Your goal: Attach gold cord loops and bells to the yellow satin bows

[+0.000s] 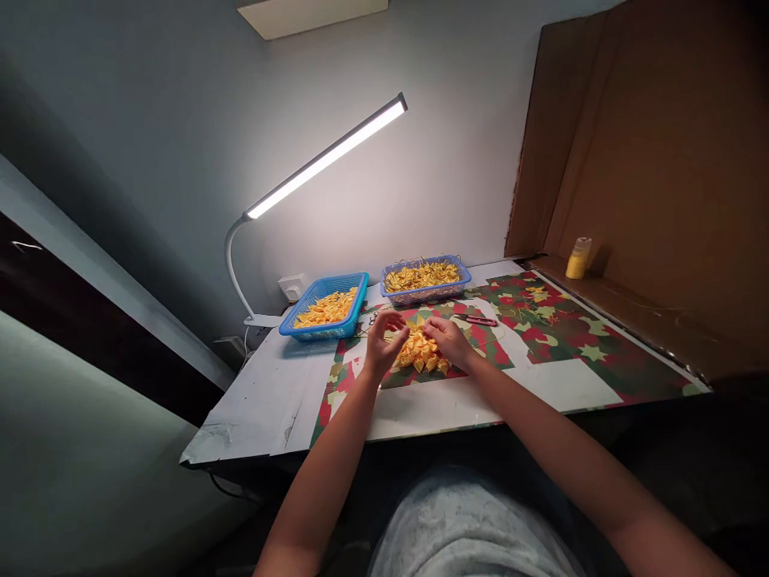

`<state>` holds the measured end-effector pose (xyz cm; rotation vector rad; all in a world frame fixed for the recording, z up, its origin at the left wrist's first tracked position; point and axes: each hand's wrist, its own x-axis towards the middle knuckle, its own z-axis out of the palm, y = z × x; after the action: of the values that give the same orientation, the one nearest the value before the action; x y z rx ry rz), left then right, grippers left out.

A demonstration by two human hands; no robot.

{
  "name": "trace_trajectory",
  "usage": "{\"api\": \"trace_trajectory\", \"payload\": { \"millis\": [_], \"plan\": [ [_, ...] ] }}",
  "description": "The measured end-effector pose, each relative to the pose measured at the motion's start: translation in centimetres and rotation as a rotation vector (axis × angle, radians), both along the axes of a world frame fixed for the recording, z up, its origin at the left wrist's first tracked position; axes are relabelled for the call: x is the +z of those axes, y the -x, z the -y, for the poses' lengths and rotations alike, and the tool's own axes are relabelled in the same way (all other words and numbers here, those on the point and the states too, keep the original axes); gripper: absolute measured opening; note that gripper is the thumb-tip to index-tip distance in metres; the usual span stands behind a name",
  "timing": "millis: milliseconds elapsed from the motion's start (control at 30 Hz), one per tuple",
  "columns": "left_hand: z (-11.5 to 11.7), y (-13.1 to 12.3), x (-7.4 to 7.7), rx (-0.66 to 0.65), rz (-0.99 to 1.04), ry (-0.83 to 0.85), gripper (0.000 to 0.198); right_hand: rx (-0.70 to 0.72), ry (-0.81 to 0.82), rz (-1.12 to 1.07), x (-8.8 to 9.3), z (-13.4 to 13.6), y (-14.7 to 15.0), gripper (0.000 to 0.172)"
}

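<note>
A small heap of yellow folded paper pieces (420,353) lies on the patterned red, green and white table cover (565,353). My left hand (384,340) hovers just left of the heap, fingers curled in a pinch on something too small to make out. My right hand (448,338) rests on the heap's right side, fingers bent down over the pieces. A thin stick or wire seems to run between the hands, but it is hard to see.
Two blue baskets stand at the back: the left basket (354,316) holds yellow paper pieces, the right basket (461,287) holds yellow pieces on thin stems. A red-handled tool (481,320) lies behind my right hand. A lamp (324,160), a yellow bottle (578,258) and a cardboard wall (649,144) surround the table.
</note>
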<state>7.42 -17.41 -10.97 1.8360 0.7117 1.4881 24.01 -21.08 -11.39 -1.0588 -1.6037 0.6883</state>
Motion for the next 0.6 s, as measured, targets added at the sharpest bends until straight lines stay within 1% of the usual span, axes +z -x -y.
{"api": "trace_trajectory", "payload": {
  "millis": [67,133,200,267,333,367,433,533,600],
  "plan": [
    [0.4,0.1,0.3,0.014,-0.078,-0.09,0.023,0.013,0.009,-0.014,-0.2,-0.1,0.0,0.031],
    [0.6,0.1,0.5,0.032,-0.134,-0.154,0.016,0.015,0.006,-0.014,-0.4,-0.2,0.0,0.032],
    [0.6,0.0,0.5,0.059,-0.157,-0.189,0.009,-0.001,-0.011,-0.007,-0.5,-0.2,0.0,0.033],
    [0.4,0.0,0.4,0.089,-0.147,-0.193,0.007,-0.041,-0.048,-0.004,-0.4,0.1,0.0,0.027],
    [0.0,0.0,0.2,0.104,-0.121,-0.165,0.009,-0.082,-0.103,-0.001,-0.2,0.3,-0.1,0.02],
    [-0.2,0.1,0.0,0.097,-0.11,-0.14,0.012,-0.092,-0.132,0.003,-0.1,0.4,-0.2,0.022],
    [-0.5,0.1,-0.3,0.054,-0.1,-0.075,0.02,-0.087,-0.173,0.016,0.1,0.5,-0.2,0.024],
    [-0.7,0.0,-0.6,-0.028,-0.094,0.019,0.029,-0.062,-0.184,0.034,0.2,0.5,-0.2,0.016],
    [-0.6,0.0,-0.6,-0.066,-0.089,0.057,0.03,-0.06,-0.179,0.043,0.2,0.5,-0.1,0.015]
  ]
}}
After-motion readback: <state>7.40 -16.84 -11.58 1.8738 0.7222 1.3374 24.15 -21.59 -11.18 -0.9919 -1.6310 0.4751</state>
